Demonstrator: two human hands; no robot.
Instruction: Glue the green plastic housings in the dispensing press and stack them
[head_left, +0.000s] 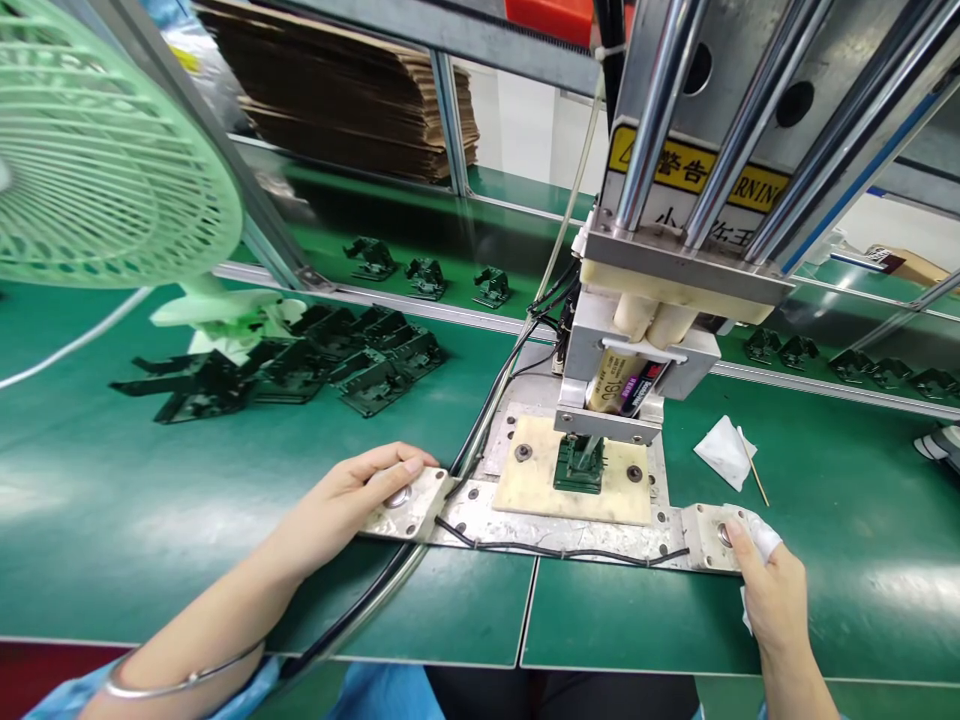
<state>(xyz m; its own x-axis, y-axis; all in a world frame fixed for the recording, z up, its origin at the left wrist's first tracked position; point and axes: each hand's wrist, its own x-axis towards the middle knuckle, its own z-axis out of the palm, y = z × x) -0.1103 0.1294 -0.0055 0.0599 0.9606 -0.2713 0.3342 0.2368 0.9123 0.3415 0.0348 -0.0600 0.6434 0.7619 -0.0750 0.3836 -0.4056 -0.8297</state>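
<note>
My left hand lies over the left button block, its fingers round the far edge and thumb by the round metal button. At the right button block, my right hand has its thumb on the button, with a crumpled white wipe showing around its curled fingers. Between the blocks stands a press with metal rods, a yellow warning label and a cartridge-like part. Below its head, a dark green plastic part sits on the cream fixture plate, partly hidden by the head.
A green fan stands at the left, beside a cluster of dark plastic parts. More parts line the back ledge. A white wipe and a cotton swab lie at the right. Black cables cross the green table.
</note>
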